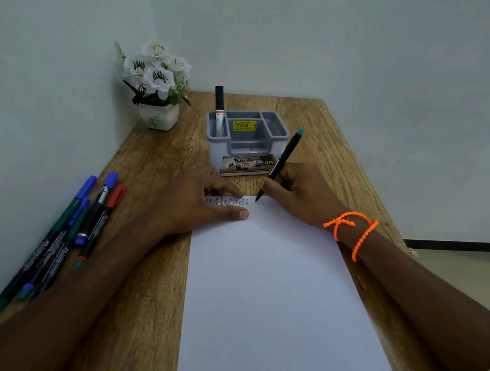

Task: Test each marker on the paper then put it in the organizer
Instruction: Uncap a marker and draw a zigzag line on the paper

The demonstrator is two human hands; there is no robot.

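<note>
A white sheet of paper lies on the wooden table, with a dark zigzag scribble along its far edge. My right hand grips a black marker with a green end, its tip touching the paper just right of the scribble. My left hand lies flat on the paper's far left corner, fingers spread around the scribble. A grey organizer stands just beyond both hands, with one black-capped marker upright in its left compartment. Several capped markers, blue, green and red, lie at the table's left edge.
A white pot of artificial white flowers stands in the far left corner against the wall. The wall runs along the table's left side and back. The table's right edge drops to the floor. An orange cord circles my right wrist.
</note>
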